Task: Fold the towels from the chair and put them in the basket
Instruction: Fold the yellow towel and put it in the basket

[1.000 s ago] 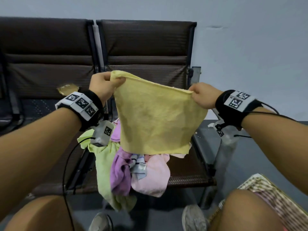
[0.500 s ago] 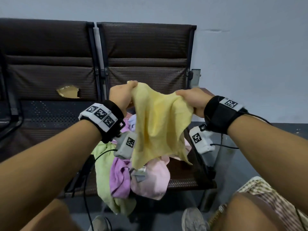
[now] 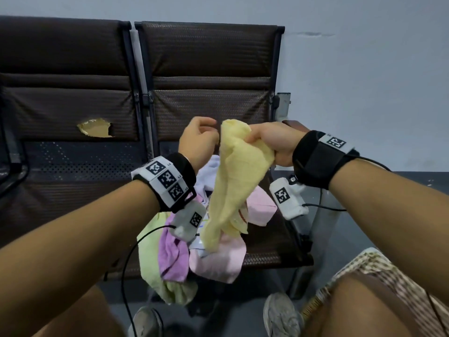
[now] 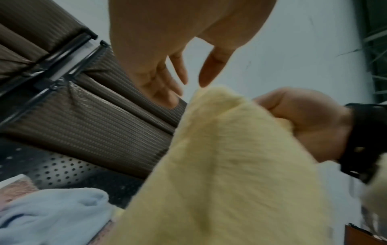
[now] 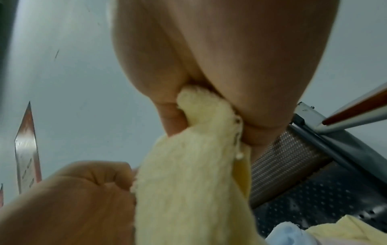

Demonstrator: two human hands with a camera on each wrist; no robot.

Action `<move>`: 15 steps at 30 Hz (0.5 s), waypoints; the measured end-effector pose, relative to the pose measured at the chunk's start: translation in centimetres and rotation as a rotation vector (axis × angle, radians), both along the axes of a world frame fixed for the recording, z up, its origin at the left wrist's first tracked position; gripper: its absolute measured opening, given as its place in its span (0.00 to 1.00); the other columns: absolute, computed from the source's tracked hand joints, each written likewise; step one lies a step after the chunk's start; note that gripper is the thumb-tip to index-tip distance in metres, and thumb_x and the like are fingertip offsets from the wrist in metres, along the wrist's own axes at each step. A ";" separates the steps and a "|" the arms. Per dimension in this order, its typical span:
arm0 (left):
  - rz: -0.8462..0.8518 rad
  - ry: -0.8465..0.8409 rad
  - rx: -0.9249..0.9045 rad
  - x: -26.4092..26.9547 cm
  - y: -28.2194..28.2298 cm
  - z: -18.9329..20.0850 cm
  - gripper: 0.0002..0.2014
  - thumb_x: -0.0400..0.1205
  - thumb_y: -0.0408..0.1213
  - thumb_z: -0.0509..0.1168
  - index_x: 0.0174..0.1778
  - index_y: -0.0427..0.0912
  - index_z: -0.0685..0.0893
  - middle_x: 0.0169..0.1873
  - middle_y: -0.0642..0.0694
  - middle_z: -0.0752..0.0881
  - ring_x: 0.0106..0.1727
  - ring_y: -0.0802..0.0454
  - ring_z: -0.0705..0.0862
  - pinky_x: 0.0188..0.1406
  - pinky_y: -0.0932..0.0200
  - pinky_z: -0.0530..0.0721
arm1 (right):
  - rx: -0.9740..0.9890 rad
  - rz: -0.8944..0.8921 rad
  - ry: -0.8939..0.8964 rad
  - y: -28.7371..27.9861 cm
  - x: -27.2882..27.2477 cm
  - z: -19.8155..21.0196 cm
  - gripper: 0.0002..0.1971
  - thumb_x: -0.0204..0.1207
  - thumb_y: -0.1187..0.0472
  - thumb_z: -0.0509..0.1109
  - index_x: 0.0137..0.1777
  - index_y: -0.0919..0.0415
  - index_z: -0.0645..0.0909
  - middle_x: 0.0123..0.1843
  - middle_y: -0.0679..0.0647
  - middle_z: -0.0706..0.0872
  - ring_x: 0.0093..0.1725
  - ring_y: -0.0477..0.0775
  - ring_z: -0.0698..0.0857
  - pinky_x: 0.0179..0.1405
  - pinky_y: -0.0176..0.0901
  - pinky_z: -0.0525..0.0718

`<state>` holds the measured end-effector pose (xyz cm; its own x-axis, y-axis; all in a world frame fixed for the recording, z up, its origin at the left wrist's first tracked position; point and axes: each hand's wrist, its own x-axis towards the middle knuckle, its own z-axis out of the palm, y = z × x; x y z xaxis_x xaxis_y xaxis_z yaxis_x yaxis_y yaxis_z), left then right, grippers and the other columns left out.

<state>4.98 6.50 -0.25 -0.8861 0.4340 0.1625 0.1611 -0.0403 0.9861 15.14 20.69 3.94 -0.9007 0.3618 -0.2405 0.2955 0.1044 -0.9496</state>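
right hand [image 3: 272,143] grips our yellow towel [image 3: 233,186], hanging below it | left hand [image 3: 198,139] just beside, fingers loose, seemingly off it

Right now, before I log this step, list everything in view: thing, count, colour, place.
yellow towel: one, pale yellow, hanging bunched from the right hand above the chair seat
towel pile: several, light green, purple, pink and pale blue, heaped on the right-hand chair seat, some draping over its front edge
chairs: two, dark brown, side by side against the wall; the left one has a torn patch in its backrest
basket: one, checked cream and brown, only a corner showing by the right knee
wall: pale blue-grey, behind the chairs
shoes: two, grey, on the dark floor
left hand: empty, beside the yellow towel's top
right hand: gripping the yellow towel's gathered top
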 end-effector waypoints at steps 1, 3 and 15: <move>-0.052 -0.064 -0.021 -0.6 -0.1 -0.1 0.20 0.75 0.25 0.60 0.64 0.36 0.80 0.39 0.45 0.84 0.35 0.53 0.80 0.36 0.64 0.78 | 0.011 0.040 0.008 0.0 0.1 0.1 0.20 0.79 0.71 0.61 0.69 0.65 0.82 0.58 0.63 0.88 0.52 0.59 0.87 0.40 0.45 0.87; -0.317 -0.242 -0.048 -1.4 -0.3 -0.1 0.19 0.71 0.29 0.61 0.59 0.36 0.80 0.38 0.41 0.77 0.37 0.47 0.75 0.41 0.60 0.74 | 0.023 0.084 0.022 -0.1 0.0 0.0 0.20 0.79 0.70 0.61 0.68 0.62 0.84 0.61 0.63 0.89 0.56 0.61 0.88 0.48 0.50 0.89; -0.022 0.278 -0.097 -6.2 2.9 1.1 0.07 0.81 0.34 0.71 0.37 0.46 0.85 0.34 0.49 0.86 0.32 0.61 0.82 0.34 0.63 0.79 | 0.878 -0.089 0.036 6.2 -2.4 0.2 0.10 0.70 0.49 0.79 0.36 0.52 0.85 0.34 0.48 0.85 0.36 0.50 0.84 0.30 0.39 0.77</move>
<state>-1.24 9.38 0.82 -0.8037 0.4782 0.3540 0.4254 0.0459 0.9038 12.78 26.86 4.10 -0.8619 0.4718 0.1856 0.3085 0.7786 -0.5464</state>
